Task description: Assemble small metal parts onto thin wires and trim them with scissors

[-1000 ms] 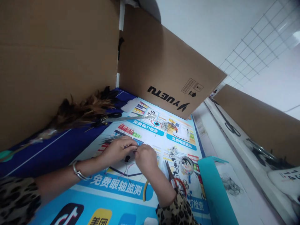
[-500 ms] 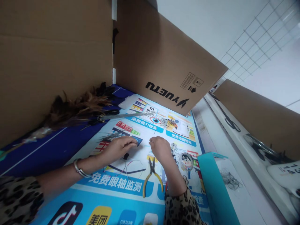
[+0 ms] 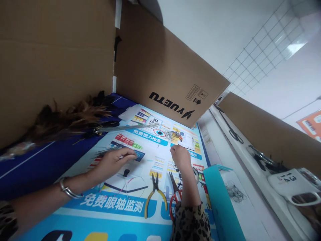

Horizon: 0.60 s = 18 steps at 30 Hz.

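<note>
My left hand (image 3: 115, 163) hovers over the printed sheet, its thumb and fingers pinched together. Across a gap, my right hand (image 3: 181, 156) is also closed in a pinch. Whatever lies between the fingertips of either hand is too thin or hidden to make out. Yellow-handled pliers (image 3: 155, 183) lie between my forearms, jaws pointing away. Beside my right wrist rests a red-handled tool (image 3: 173, 182) with long grey blades, partly covered by the arm. Thin loops of wire (image 3: 126, 187) and a small black piece (image 3: 126, 172) are below my left hand. Dark thin strands (image 3: 100, 153) show behind it.
A bundle of straight wires (image 3: 130, 127) lies farther back, near brown feathers (image 3: 72, 113) on the left. Tangled wire (image 3: 170, 135) sits mid-sheet. Cardboard panels (image 3: 160, 67) wall the back and left. A teal box (image 3: 220, 201) stands at right, beyond it a white device (image 3: 288, 182).
My hands have moved apart, the right one to the right and the left one to the left. The red-handled tool now shows beside my right arm. The view has shifted slightly.
</note>
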Available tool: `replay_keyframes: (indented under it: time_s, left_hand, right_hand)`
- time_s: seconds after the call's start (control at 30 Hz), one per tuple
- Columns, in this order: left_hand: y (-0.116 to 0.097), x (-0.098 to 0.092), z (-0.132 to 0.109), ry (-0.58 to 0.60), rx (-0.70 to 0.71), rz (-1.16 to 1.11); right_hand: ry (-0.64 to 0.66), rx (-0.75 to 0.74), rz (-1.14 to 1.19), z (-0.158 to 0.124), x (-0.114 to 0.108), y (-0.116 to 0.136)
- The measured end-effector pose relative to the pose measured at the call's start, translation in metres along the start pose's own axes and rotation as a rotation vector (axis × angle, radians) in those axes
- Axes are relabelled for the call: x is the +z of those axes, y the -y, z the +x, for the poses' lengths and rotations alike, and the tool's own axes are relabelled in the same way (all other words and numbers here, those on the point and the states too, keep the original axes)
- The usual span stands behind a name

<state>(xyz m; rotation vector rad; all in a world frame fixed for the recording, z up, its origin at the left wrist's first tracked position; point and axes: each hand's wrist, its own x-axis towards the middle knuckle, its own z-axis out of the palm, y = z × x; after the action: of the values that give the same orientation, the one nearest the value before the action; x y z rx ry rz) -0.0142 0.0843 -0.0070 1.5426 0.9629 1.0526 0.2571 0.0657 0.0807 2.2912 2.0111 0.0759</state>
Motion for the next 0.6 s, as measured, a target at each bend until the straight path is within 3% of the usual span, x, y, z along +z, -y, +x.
replay_keyframes:
  time_s: [0.17, 0.33, 0.5, 0.6]
  left_hand:
    - [-0.029, -0.013, -0.001, -0.099, -0.087, -0.045]
    - [-0.046, -0.03, 0.0, -0.15, -0.027, -0.034]
    - [-0.047, -0.037, 0.002, -0.157, -0.001, -0.035]
    - [-0.059, -0.043, 0.001, -0.146, 0.016, -0.009]
  right_hand:
    - [0.003, -0.062, -0.027, 0.011, 0.024, 0.007]
    - [0.012, -0.179, -0.075, 0.021, 0.045, 0.023]
    - [0.031, -0.239, -0.136, 0.015, 0.051, 0.02]
    - [0.05, -0.262, -0.155, 0.012, 0.05, 0.014]
